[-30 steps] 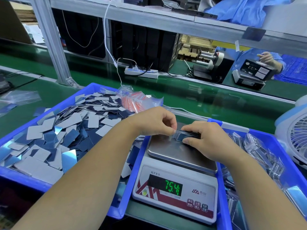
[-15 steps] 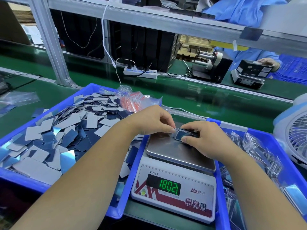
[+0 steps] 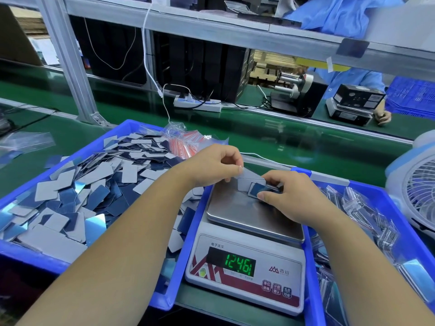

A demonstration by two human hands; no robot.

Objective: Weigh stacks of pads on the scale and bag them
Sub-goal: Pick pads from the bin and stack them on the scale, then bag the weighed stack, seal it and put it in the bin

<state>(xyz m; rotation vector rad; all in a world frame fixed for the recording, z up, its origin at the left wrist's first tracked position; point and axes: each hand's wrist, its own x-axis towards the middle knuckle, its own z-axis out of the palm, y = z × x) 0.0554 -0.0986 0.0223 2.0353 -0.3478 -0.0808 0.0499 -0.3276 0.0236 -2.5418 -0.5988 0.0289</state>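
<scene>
A white digital scale (image 3: pixel 244 274) with a steel pan (image 3: pixel 235 208) stands between two blue trays; its green display reads 124.61. On the pan's far side lies a small stack of blue and grey pads (image 3: pixel 261 190), and my right hand (image 3: pixel 289 196) is shut around it. My left hand (image 3: pixel 216 168) pinches a few grey pads (image 3: pixel 248 178) at their left edge, lifted and fanned off the top of the stack. The left blue tray (image 3: pixel 146 300) holds several loose grey and blue pads (image 3: pixel 70 191).
A bundle of clear zip bags with red strips (image 3: pixel 186 142) lies at the left tray's far edge. The right blue tray (image 3: pixel 381 198) holds several bagged pads. A white fan (image 3: pixel 419 187) stands at far right. A power strip (image 3: pixel 197 104) sits on the green belt behind.
My left hand has lifted a few grey pads away from the top of the stack. The scale reading changed from 75.4 to 180.21 to 124.61. My right hand stays on the stack.
</scene>
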